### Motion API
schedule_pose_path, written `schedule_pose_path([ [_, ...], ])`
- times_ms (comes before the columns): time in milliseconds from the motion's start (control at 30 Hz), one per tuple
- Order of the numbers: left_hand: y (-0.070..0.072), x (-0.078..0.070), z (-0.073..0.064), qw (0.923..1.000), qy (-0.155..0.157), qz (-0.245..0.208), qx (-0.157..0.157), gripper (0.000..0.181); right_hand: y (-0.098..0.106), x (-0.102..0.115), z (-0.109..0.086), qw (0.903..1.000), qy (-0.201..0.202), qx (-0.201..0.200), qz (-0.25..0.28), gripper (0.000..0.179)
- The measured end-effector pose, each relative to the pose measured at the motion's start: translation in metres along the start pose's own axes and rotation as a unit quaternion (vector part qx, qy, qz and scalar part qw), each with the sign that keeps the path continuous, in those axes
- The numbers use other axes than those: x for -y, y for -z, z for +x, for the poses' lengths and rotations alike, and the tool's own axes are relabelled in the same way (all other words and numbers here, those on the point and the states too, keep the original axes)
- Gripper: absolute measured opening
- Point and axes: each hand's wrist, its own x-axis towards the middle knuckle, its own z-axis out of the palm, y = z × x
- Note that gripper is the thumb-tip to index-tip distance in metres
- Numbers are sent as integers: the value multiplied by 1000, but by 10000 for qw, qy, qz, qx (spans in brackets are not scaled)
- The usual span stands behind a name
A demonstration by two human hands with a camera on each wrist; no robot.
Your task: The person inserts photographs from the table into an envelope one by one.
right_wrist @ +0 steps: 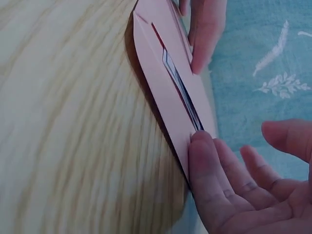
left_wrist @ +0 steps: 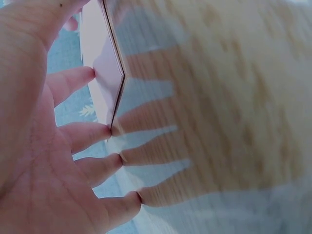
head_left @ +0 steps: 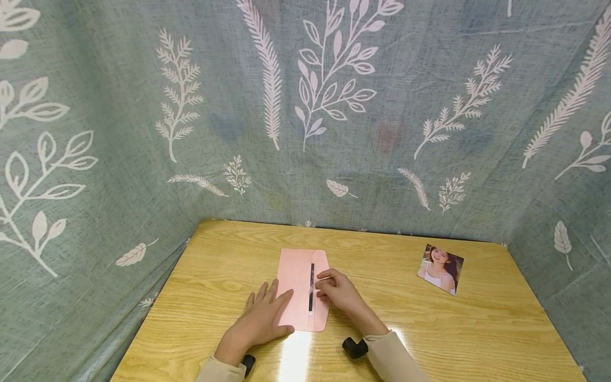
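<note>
A pink envelope lies upright on the table with its flap folded out to the right. Along the opening shows a narrow strip of a dark, glossy photo inside; the rest is hidden in the pocket. My left hand rests with spread fingers over the envelope's left side; in the left wrist view its fingertips are at the envelope edge and table. My right hand is at the flap, fingers loosely bent. In the right wrist view one fingertip touches the flap by the photo's end, the other fingers apart.
A second photo, a portrait of a person in a white top, lies at the table's right. The wooden table reflects light near its front. Blue-green curtains with white leaf prints stand along the back and sides.
</note>
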Motion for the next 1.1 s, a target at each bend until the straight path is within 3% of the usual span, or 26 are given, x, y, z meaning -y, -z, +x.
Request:
schedule_pose_path([
  [300,0,1,0,10000,55,-61,50,85,20,5,-8,9928,658,-572,-827,23],
  [467,0,1,0,9999,48,-148,76,85,35,6,-14,9871,688,-996,-1045,21],
  [800,0,0,0,9998,70,-128,129,85,84,14,-36,9803,535,-1382,-1303,27],
  [1100,1,0,-1,9998,-1,-144,100,85,130,14,-46,9634,598,-1910,-1781,28],
])
